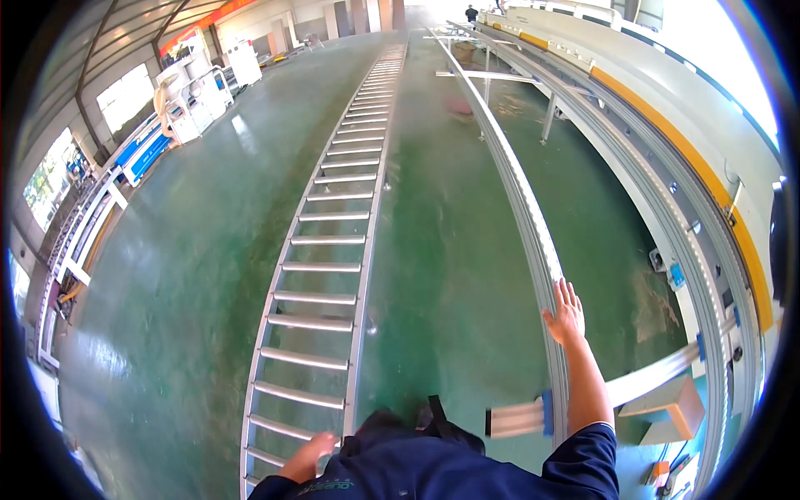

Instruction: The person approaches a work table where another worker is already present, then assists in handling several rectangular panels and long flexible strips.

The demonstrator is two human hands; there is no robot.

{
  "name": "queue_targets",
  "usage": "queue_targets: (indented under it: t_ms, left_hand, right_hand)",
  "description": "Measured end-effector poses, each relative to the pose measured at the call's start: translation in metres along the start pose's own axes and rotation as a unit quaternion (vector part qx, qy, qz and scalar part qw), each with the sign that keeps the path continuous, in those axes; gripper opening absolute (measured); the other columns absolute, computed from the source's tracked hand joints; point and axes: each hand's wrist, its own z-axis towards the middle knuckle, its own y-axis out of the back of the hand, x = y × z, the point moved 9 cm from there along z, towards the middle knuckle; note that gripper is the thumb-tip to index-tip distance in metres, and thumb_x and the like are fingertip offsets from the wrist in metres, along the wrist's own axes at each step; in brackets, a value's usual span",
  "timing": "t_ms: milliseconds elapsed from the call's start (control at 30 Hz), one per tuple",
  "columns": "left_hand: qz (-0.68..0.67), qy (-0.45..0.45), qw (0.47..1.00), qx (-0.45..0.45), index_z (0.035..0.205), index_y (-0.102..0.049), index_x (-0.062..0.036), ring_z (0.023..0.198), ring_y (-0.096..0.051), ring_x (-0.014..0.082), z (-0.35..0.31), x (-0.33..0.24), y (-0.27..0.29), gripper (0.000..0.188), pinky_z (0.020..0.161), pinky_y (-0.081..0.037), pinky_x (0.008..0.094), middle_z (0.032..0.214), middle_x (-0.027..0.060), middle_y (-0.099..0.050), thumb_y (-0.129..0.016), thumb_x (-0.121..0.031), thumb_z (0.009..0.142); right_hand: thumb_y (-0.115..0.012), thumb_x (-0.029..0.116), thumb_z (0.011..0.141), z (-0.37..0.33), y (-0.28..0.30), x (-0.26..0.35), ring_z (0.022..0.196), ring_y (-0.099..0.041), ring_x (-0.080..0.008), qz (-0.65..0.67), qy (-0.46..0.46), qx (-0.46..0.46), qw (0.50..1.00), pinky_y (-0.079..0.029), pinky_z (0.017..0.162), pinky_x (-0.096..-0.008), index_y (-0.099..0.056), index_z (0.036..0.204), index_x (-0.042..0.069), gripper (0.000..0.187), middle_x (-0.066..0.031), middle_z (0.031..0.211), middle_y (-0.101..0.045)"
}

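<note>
My right hand (567, 313) lies with fingers stretched out over a long metal rail (546, 262) with a line of small rollers on top. It holds nothing; the palm seems to touch the rail. Low at my left side, my left hand (310, 455) hangs by the near end of a long roller conveyor (321, 298), whose silver rollers sit between two side rails. Whether that hand touches the conveyor I cannot tell, and its fingers are too small and blurred to read.
A long pale machine with a yellow strip (658, 117) runs along the right. A crossbeam (517, 419) juts out near my legs, beside a box-like block (667, 410). Green floor (192, 275) spreads between the conveyors. White and blue machinery (187, 96) stands far left. Another person (472, 13) is far ahead.
</note>
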Motion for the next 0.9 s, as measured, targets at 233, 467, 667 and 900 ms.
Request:
queue_targets:
  t_ms: [233,467,667,900]
  left_hand:
    - [-0.224,0.167,0.957,0.084,0.095,-0.066,-0.0085,0.067,-0.061,0.0247,0.030,0.097,-0.007,0.023,0.058,-0.048,0.0394,0.080,0.0116,-0.065,-0.059,-0.029,0.087]
    - [-0.293,0.307,0.903,0.071,0.101,-0.069,-0.0015,0.083,-0.066,0.0345,0.297,0.282,0.229,0.033,0.075,-0.052,0.0481,0.093,0.0221,-0.068,-0.053,-0.029,0.091]
    - [-0.369,0.134,0.881,-0.264,0.102,-0.063,-0.0036,0.096,-0.063,0.0396,0.582,0.273,0.759,0.033,0.084,-0.050,0.0451,0.100,0.0224,-0.067,-0.056,-0.035,0.093]
    - [-0.442,0.007,0.848,-0.293,0.107,-0.063,-0.0061,0.075,-0.062,0.0135,0.799,0.286,1.019,0.028,0.069,-0.051,0.0317,0.089,0.0038,-0.066,-0.056,-0.031,0.097]
  right_hand:
    - [-0.065,0.029,0.087,0.255,-0.032,0.033,0.151,-0.017,-0.0262,-0.028,0.007,0.017,0.999,-0.018,0.121,-0.0409,-0.023,0.155,0.007,0.083,-0.0087,0.164,-0.018]
    - [-0.065,0.030,0.086,0.468,-0.050,0.052,0.151,-0.016,-0.0247,-0.029,-0.018,0.030,0.999,-0.019,0.122,-0.0396,-0.020,0.156,0.008,0.086,-0.0083,0.163,-0.019]
    - [-0.065,0.031,0.084,0.639,-0.066,0.062,0.151,-0.017,-0.0228,-0.029,-0.059,0.043,0.997,-0.019,0.122,-0.0386,-0.023,0.156,0.010,0.085,-0.0067,0.163,-0.020]
    - [-0.067,0.030,0.083,0.919,-0.093,0.080,0.151,-0.017,-0.0244,-0.002,-0.009,0.009,1.000,-0.019,0.122,-0.0385,-0.026,0.155,0.009,0.085,-0.0087,0.163,-0.021]
